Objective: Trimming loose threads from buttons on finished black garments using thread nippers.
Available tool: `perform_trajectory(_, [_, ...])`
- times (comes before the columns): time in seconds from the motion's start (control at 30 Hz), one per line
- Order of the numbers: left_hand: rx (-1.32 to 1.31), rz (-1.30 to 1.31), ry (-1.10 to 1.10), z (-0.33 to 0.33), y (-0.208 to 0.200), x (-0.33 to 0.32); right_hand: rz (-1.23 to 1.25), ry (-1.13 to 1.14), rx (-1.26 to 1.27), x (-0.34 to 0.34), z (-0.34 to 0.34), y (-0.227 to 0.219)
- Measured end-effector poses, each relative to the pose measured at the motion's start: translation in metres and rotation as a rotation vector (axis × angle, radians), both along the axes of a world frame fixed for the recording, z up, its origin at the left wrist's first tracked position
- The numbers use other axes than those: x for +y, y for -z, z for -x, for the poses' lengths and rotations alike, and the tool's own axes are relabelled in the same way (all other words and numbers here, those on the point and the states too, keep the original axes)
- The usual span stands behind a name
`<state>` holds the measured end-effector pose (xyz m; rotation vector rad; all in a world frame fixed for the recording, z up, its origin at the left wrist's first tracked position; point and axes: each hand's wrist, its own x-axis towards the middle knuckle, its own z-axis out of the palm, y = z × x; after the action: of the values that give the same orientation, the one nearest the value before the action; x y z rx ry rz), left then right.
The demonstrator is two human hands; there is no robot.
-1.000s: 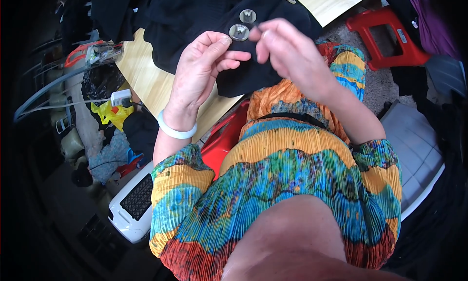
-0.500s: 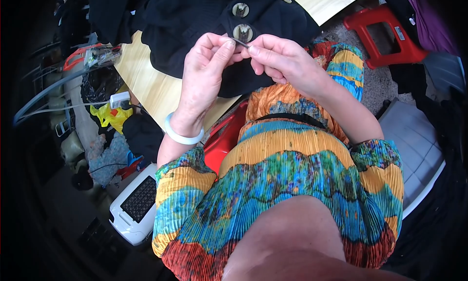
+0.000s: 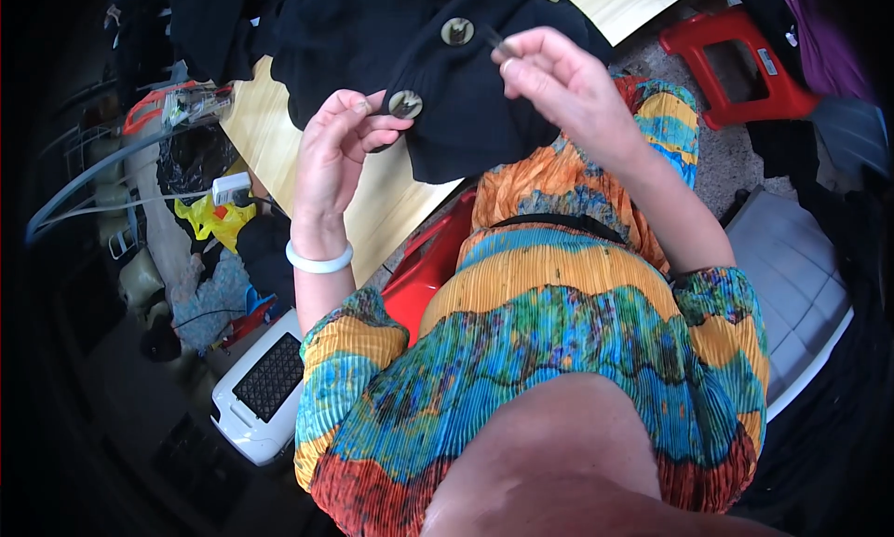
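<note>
A black knit garment [image 3: 345, 43] with large mottled buttons lies over the table and hangs past its near edge. My left hand [image 3: 335, 141], with a white bangle at its wrist, is closed on the garment's edge beside one button [image 3: 406, 105]. A second button [image 3: 457, 31] sits higher up, to the right. Off the cloth, my right hand [image 3: 568, 85] is raised and pinches a thin dark piece [image 3: 494, 40]. Motion blurs that piece, so its kind cannot be made out.
The pale wooden tabletop [image 3: 265, 146] shows at the left. A red plastic stool [image 3: 694, 48] stands at the right, above a grey panel [image 3: 782, 248]. Lower left are a yellow bag [image 3: 214, 222], a white charger block [image 3: 231, 189] and a white case with a dark grille [image 3: 244, 435].
My hands, together at the thin dark piece before, have parted. The left moved left and down, drawing the buttoned edge along; the right moved right and up with the piece.
</note>
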<state>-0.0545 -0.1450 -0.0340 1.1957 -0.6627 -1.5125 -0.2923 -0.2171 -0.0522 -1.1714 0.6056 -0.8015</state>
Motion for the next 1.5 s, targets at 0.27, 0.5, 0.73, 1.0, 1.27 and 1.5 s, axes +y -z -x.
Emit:
perform_trajectory(0.27, [-0.292, -0.119, -0.130, -0.039, 0.022, 0.017, 0.149, 0.064, 0.176, -0.018, -0.008, 0.021])
perform_trajectory(0.5, [-1.712, -0.047, -0.367, -0.097, 0.054, 0.055, 0.070, 0.113, 0.287, -0.027, 0.006, 0.024])
perform_trajectory(0.73, [-1.596, 0.659, 0.155, 0.038, 0.015, -0.007, 0.115, 0.083, 0.065, -0.016, -0.003, 0.025])
perform_trajectory(1.0, [-1.845, 0.628, 0.414, 0.043, 0.044, -0.024, 0.070, 0.109, 0.115, -0.011, 0.009, 0.026])
perform_trajectory(1.27, [-1.264, 0.545, -0.190, -0.003, 0.032, -0.019, 0.070, 0.122, 0.092, -0.027, 0.023, 0.026])
perform_trajectory(1.5, [-1.721, -0.110, -0.324, -0.089, 0.049, 0.051, 0.253, 0.323, 0.311, -0.051, 0.024, 0.022])
